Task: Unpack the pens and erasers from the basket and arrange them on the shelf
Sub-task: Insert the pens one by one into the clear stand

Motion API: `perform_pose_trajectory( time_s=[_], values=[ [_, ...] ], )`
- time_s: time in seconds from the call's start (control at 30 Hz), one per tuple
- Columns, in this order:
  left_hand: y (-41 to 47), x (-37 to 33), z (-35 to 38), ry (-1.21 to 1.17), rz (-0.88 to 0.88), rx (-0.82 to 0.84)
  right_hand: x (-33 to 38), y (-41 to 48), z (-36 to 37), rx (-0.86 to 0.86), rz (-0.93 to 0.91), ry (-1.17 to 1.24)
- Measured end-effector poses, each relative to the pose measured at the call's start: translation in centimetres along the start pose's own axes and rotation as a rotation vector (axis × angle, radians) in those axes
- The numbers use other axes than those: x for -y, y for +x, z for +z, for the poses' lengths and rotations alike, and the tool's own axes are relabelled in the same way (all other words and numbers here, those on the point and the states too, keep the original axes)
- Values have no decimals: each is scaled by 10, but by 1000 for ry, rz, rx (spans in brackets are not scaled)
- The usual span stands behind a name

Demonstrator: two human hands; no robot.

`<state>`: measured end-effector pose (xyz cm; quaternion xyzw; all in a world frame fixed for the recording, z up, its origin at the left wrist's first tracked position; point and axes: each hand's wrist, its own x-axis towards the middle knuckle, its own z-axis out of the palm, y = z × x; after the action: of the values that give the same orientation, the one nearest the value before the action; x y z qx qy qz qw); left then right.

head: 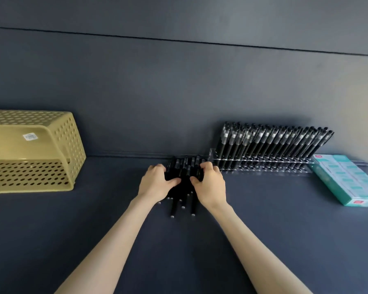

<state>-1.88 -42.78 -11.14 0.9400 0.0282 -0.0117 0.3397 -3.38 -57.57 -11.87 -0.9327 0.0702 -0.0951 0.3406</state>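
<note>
A bundle of several black pens (183, 183) lies on the dark shelf surface (263, 219), tips pointing toward me. My left hand (155, 183) presses on the bundle's left side and my right hand (209, 184) on its right side, fingers curled around the pens. A clear acrylic rack (261, 164) to the right holds a slanted row of several black pens (272, 143). The yellow perforated basket (30, 151) lies tipped on its side at the far left, its opening toward me, with nothing visible inside.
A teal and white box (348, 179) lies at the right edge of the shelf, just past the rack. A dark back wall (157, 92) rises behind everything. A white object peeks in at the far right edge.
</note>
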Motion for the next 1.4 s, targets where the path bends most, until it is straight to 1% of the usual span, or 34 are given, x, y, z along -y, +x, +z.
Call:
perform_pose_trajectory(
  time_s=[0.23,0.4,0.5,0.57,0.63,0.73,0.8,0.83,0.9,1.0,1.13,1.3,1.4],
  values=[
    [22,6,-14,-27,6,134,7,-1,10,-65,153,110],
    [26,10,-15,-30,27,155,5,-1,14,-103,150,133],
    [23,12,-14,-1,72,141,4,0,17,-128,119,143],
    [20,15,-13,-25,104,145,3,2,18,-143,115,179],
    [16,17,-13,-114,106,160,3,2,16,-170,119,269],
    [8,17,-12,-350,80,145,2,-1,14,-199,79,413],
    [2,12,-13,-490,124,102,3,-4,9,-196,40,508],
    [-2,8,-16,-545,158,108,6,-4,6,-183,24,571],
    [-10,-4,-18,-684,213,173,8,-5,-4,-153,4,697],
    [-24,-23,-12,-849,226,261,5,-5,-27,-123,-60,871],
    [-44,-52,12,-967,138,322,-11,-8,-61,-83,-93,1016],
    [-64,-92,52,-877,107,340,-50,-11,-106,-72,-109,1065],
    [-75,-117,76,-879,109,301,-77,-13,-132,-45,-140,1049]
  ],
)
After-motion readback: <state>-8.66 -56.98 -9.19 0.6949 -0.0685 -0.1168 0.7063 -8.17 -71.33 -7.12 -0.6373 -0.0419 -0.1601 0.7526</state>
